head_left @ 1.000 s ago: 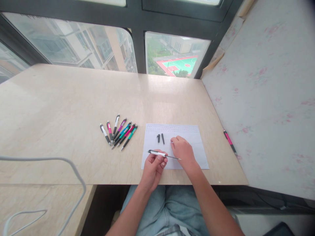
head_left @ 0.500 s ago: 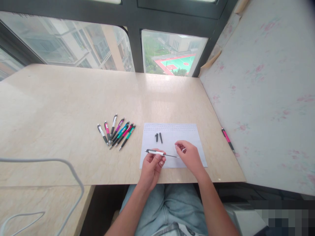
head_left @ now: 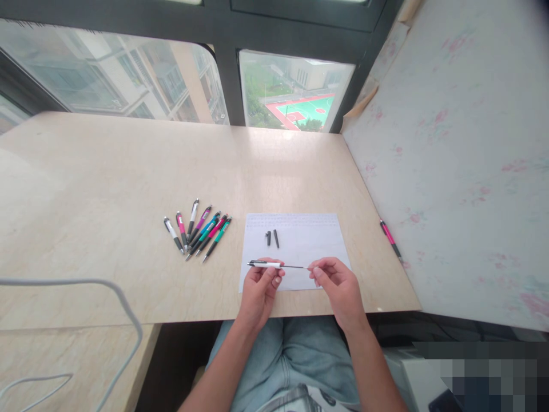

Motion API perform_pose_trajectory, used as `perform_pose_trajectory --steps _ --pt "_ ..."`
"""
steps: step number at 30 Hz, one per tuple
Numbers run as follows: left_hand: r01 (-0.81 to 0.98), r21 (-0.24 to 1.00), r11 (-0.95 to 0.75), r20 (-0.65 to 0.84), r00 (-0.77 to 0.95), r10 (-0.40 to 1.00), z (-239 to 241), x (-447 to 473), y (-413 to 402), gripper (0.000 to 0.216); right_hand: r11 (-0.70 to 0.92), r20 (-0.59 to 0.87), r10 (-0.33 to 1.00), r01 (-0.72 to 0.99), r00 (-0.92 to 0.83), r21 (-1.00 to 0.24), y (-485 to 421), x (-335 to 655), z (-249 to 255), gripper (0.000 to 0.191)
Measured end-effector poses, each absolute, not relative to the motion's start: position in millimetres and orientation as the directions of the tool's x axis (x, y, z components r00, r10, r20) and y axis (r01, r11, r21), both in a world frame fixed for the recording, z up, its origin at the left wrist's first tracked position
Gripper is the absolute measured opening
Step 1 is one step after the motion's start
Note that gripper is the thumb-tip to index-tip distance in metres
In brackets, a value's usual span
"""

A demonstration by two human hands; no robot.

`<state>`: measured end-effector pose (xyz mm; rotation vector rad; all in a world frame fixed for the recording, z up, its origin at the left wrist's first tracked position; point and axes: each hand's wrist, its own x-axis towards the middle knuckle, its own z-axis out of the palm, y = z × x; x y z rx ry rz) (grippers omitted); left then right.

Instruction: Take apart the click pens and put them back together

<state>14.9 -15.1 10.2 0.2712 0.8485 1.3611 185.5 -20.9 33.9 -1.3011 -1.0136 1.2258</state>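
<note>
My left hand (head_left: 262,286) is closed around the white barrel of a ballpoint pen (head_left: 266,264), held level just above the paper. Its front section is off, so a thin dark refill (head_left: 295,266) sticks out to the right. Thumb and forefinger of my right hand (head_left: 337,283) are pinched together at the refill's tip; whatever tiny thing may be between them is too small to make out. Beyond the hands, a black grip piece (head_left: 268,238) and a tapered black piece (head_left: 276,238) lie on the white sheet of paper (head_left: 309,240).
Several click pens (head_left: 209,233) in mixed colours lie fanned out on the desk (head_left: 128,171) to the left. A pink pen (head_left: 390,238) rests against the flowered wall (head_left: 450,183) at right. A grey cable (head_left: 124,297) loops over the left front; windows stand behind.
My right hand has moved from above and beside the refill to its tip, fingers still pinched. The pen has turned closer to level in my left hand. The view has shifted slightly.
</note>
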Motion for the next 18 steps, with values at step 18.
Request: perform_pose_trajectory --steps 18 --pt "-0.742 0.619 0.257 -0.364 0.019 0.931 8.6 13.6 -15.8 0.02 -0.113 -0.122 0.988 -0.101 0.096 -0.989 -18.7 166.2 34.1 0.016"
